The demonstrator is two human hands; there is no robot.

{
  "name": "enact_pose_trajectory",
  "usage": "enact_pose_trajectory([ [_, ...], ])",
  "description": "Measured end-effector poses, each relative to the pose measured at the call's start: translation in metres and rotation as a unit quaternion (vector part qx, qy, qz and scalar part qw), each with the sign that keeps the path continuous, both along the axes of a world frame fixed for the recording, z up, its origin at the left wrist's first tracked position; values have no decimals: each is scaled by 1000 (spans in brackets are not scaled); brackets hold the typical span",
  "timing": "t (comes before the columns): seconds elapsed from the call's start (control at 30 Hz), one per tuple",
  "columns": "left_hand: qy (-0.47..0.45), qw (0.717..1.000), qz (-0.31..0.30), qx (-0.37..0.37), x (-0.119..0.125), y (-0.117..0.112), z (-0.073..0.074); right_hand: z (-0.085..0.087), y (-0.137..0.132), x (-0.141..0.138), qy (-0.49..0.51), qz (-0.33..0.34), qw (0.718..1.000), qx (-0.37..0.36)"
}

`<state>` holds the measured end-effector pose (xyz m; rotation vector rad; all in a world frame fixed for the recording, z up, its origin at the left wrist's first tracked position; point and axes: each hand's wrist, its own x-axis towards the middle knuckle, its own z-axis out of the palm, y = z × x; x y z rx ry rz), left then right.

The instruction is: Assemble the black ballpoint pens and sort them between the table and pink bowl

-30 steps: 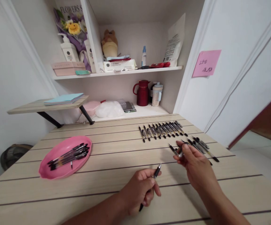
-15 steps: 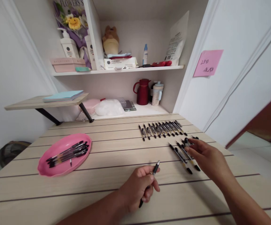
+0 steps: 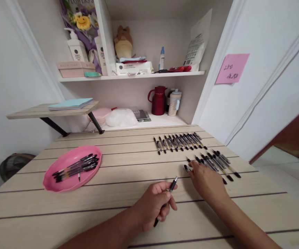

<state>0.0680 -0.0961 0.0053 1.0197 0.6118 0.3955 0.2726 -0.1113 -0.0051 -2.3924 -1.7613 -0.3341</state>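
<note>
My left hand is closed round a pen with a black grip and a silver tip, which points up and away from me above the table. My right hand reaches over the left end of the nearer row of pens. Its fingertips are closed on a pen; only a black end and a pale part stick out, the remainder hidden by the hand. The row holds several clear pens with black ends, partly covered by this hand. Behind it lies a second row of similar pens, side by side.
At the left a pink tray holds a pile of pens. A small raised shelf with blue paper stands behind it. Cabinet shelves at the back carry a red jug, a cup and a plastic bag.
My right hand has moved left along the nearer row, uncovering the pens at its right side. The left hand keeps its hold on the pen, almost unmoved. The view has shifted slightly.
</note>
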Motion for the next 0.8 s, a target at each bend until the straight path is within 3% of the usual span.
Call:
enact_pose_trajectory([
  [0.3, 0, 1000, -4, 0, 0, 0, -1, 1, 8, -2, -4, 0, 1000, -9],
  [0.43, 2, 1000, -12, 6, 0, 0, -1, 8, -2, -3, 131, 0, 990, 53],
  [0.5, 1, 1000, -12, 9, 0, 1, -1, 10, -9, -9, 298, 31, 952, 67],
  [0.63, -13, 999, -19, 26, 0, 1, -1, 6, -19, -33, 597, 80, 797, 53],
  [0.7, -15, 999, -20, 32, -1, 1, -3, 3, -21, -45, 659, 70, 745, 74],
  [0.8, -13, 999, -11, 35, -1, 1, -5, 1, -21, -56, 701, 38, 701, 121],
])
